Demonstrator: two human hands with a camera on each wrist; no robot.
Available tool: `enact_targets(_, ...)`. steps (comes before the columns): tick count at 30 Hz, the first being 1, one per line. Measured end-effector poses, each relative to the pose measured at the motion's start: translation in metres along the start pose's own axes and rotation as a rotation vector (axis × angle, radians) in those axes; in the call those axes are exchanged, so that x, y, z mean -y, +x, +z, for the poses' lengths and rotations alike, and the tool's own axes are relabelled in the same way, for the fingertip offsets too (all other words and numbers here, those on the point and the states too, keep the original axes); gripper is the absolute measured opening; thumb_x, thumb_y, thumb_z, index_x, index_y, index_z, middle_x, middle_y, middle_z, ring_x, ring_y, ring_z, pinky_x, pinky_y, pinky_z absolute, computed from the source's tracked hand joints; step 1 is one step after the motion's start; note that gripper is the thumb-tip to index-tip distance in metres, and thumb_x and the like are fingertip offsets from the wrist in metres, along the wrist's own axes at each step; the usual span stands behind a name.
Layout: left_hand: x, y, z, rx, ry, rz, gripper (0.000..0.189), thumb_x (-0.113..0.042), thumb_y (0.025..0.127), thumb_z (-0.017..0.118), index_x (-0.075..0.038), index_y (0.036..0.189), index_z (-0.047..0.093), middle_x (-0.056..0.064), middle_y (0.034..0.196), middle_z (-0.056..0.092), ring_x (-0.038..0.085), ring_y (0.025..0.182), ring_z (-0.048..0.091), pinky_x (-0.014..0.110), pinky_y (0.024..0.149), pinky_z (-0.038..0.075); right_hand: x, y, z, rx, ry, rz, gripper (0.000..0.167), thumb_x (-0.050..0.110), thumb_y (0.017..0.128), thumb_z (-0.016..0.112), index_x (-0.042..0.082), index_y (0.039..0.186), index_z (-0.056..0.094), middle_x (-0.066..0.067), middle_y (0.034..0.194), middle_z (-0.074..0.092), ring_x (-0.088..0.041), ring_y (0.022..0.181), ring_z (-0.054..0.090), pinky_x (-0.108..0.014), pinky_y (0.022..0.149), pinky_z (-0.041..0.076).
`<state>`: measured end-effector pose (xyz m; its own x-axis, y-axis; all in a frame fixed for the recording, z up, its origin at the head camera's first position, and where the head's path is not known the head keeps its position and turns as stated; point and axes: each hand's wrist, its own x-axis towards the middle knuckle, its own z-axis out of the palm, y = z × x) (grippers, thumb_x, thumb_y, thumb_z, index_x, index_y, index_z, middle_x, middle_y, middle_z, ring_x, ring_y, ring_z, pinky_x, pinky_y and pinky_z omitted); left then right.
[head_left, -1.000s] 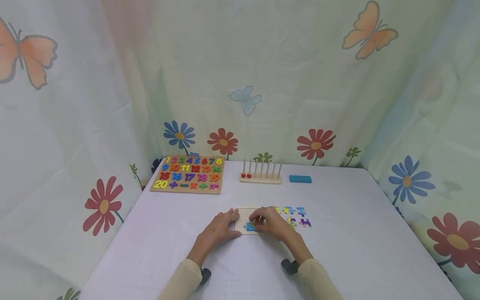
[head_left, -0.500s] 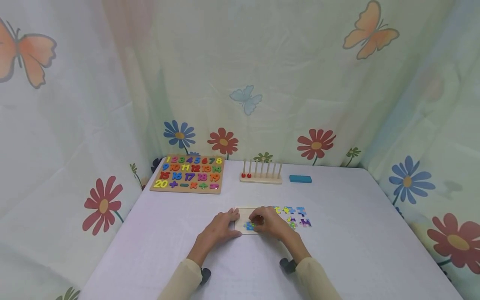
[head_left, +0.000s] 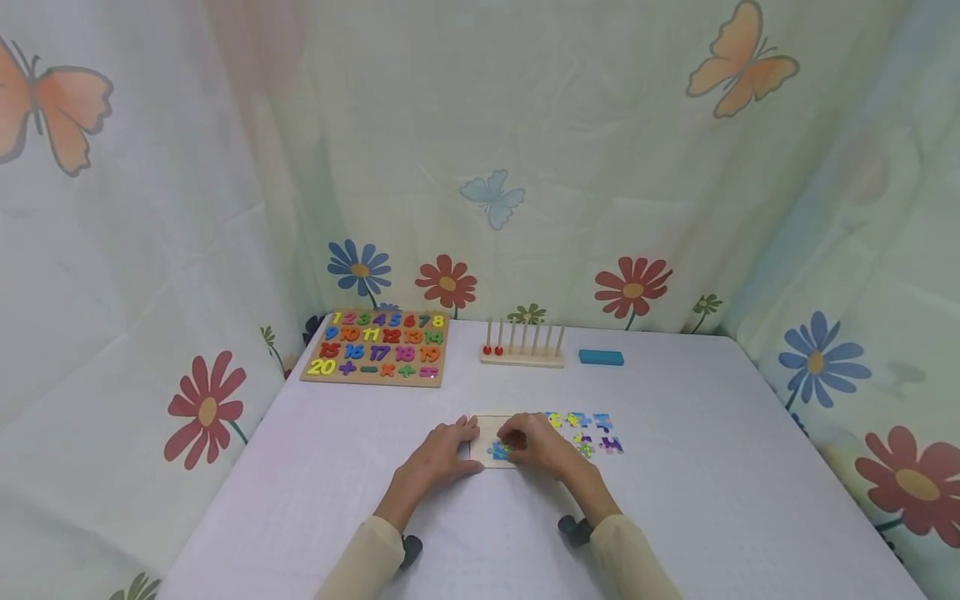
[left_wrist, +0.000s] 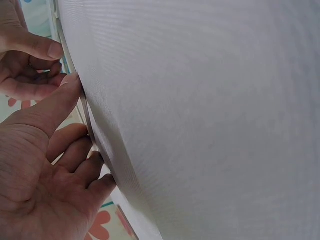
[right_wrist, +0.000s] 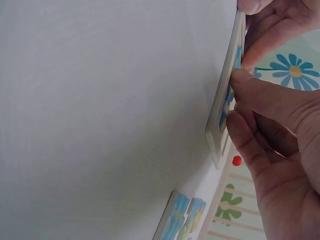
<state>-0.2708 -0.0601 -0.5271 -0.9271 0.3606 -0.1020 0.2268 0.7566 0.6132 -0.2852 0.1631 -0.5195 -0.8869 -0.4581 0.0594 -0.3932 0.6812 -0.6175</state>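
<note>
A shallow wooden puzzle board (head_left: 486, 428) lies on the table before me. Its left end is held by my left hand (head_left: 438, 452), thumb at the near corner and fingers at the far side. Blue jigsaw pieces (head_left: 497, 452) lie inside the board's lower part. Over them my right hand (head_left: 542, 443) pinches a jigsaw piece (right_wrist: 229, 97) between thumb and fingers, down at the board's surface; most of that piece is hidden. In the left wrist view, the left hand's fingertips (left_wrist: 107, 182) touch the board's edge.
Several loose jigsaw pieces (head_left: 577, 421) lie right of the board, partly behind the right hand. Farther back stand a number board (head_left: 372, 377), a pegged wooden counting rack (head_left: 525, 361) with red beads, and a teal block (head_left: 601, 357). Printed curtains (head_left: 405, 150) surround the table.
My right hand shifts very slightly at the board, its fingers staying on the pieces. The left hand keeps its place on the board's left end.
</note>
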Motion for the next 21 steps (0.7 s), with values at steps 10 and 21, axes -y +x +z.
enact_targets(10, 0.0003, -0.0002, -0.0004, 0.012, -0.004, -0.016, 0.077, -0.027, 0.093, 0.088, -0.010, 0.159, 0.053, 0.011, 0.171, 0.041, 0.040, 0.157, 0.039, 0.057, 0.127, 0.035, -0.0011, 0.0022, 0.0006, -0.002, -0.022, -0.027, 0.033, -0.012, 0.082, 0.086, 0.003, 0.110, 0.078, -0.001, 0.099, 0.071, -0.012, 0.086, 0.062, -0.027, 0.080, 0.061)
enact_targets(21, 0.0008, 0.0003, -0.0001, 0.007, -0.002, 0.001, 0.075, -0.025, 0.093, 0.088, -0.007, 0.158, 0.054, 0.011, 0.171, 0.042, 0.040, 0.157, 0.039, 0.057, 0.128, 0.034, 0.0006, 0.0029, -0.0020, 0.029, -0.066, -0.042, 0.030, -0.008, 0.083, 0.087, 0.001, 0.111, 0.079, 0.000, 0.096, 0.073, -0.015, 0.085, 0.061, -0.030, 0.079, 0.059)
